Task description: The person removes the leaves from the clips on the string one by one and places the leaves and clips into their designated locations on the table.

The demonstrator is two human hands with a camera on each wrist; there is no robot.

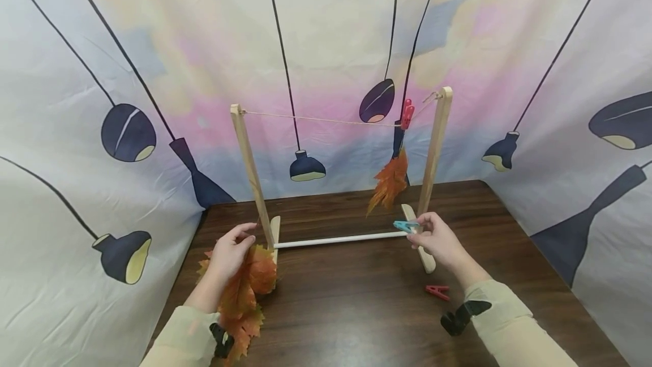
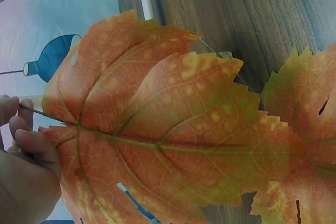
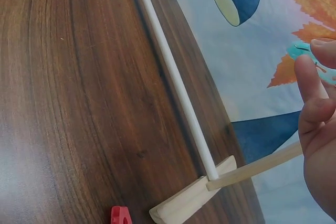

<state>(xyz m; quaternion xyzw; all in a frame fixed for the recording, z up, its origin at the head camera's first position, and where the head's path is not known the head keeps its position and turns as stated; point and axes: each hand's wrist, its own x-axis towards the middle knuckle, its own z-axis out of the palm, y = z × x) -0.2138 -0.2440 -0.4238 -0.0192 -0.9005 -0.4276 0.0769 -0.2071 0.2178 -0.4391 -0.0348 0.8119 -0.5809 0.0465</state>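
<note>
My left hand [image 1: 230, 251] pinches the thin stem of an orange artificial maple leaf [image 2: 173, 124], which hangs below the fingers beside the stand's left foot. More leaves of the bunch show at the right of the left wrist view. My right hand [image 1: 437, 239] holds a light blue clothespin [image 1: 406, 226] between thumb and fingers, in front of the stand's right post. A wooden stand [image 1: 251, 174] has a thin string [image 1: 316, 120] tied between its two posts. Near the string's right end, a red clothespin [image 1: 407, 114] holds another orange leaf [image 1: 391, 181], hanging down.
A second red clothespin [image 1: 437, 292] lies on the dark wooden table [image 1: 346, 310], to the near side of the stand's right foot [image 1: 427, 259]. A white rod [image 1: 341, 239] joins the two feet low down. Behind hangs a cloth backdrop [image 1: 326, 33] printed with lamps.
</note>
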